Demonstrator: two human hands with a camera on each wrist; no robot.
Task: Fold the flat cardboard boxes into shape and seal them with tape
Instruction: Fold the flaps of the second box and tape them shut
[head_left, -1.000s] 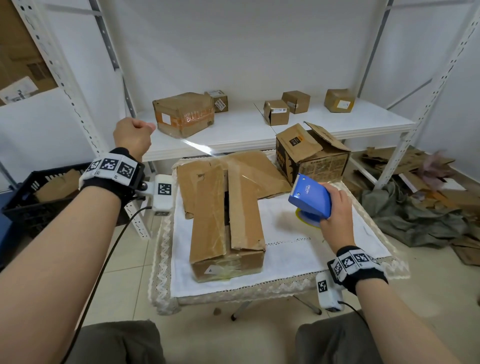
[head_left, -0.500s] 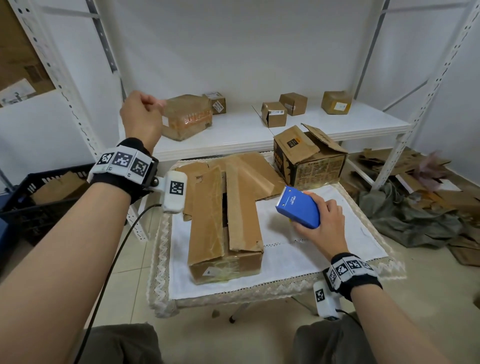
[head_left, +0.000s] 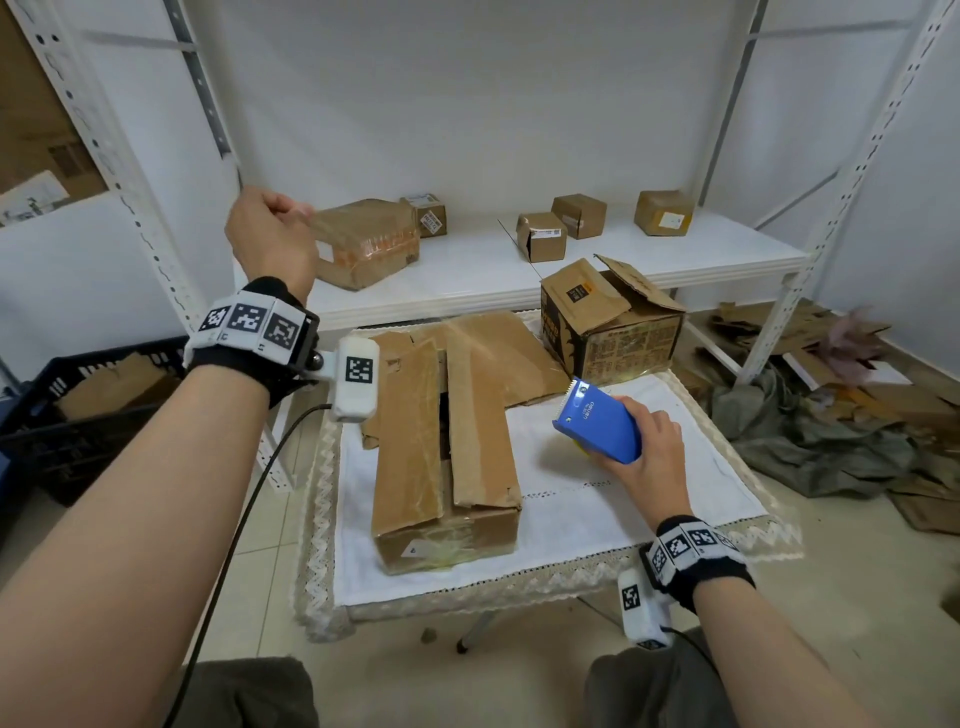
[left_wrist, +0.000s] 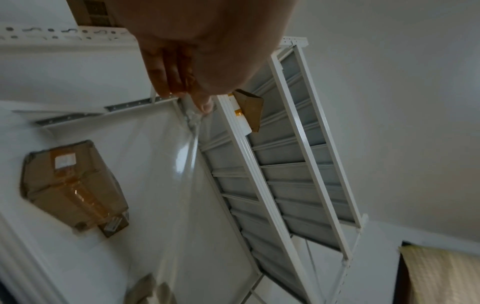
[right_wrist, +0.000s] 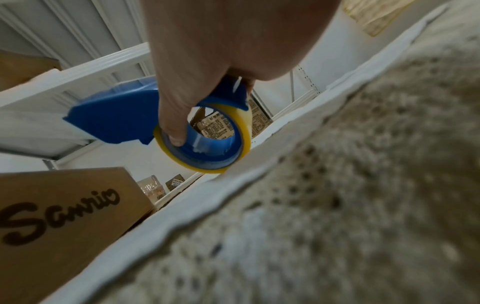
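Observation:
A long brown cardboard box (head_left: 447, 457) lies on the white cloth of a small table (head_left: 597, 525), its top flaps closed with a dark gap between them. My right hand (head_left: 649, 457) grips a blue tape dispenser (head_left: 597, 428) with a yellow-edged roll (right_wrist: 207, 139), low over the cloth right of the box; my thumb (right_wrist: 176, 123) sits inside the core. A clear strip of tape (left_wrist: 187, 156) stretches up to my left hand (head_left: 270, 234), which pinches its end high above the table's left side. The same hand (left_wrist: 187, 82) shows in the left wrist view.
A second box (head_left: 613, 327) with open flaps stands at the table's back right. A white shelf (head_left: 493, 275) behind holds a taped box (head_left: 369, 239) and several small boxes. A black crate (head_left: 78, 410) sits at left. Cardboard scraps and cloth (head_left: 831, 415) cover the floor at right.
My left hand has risen and moved right, drawing the tape longer. My right hand tipped the dispenser and moved it slightly toward the box.

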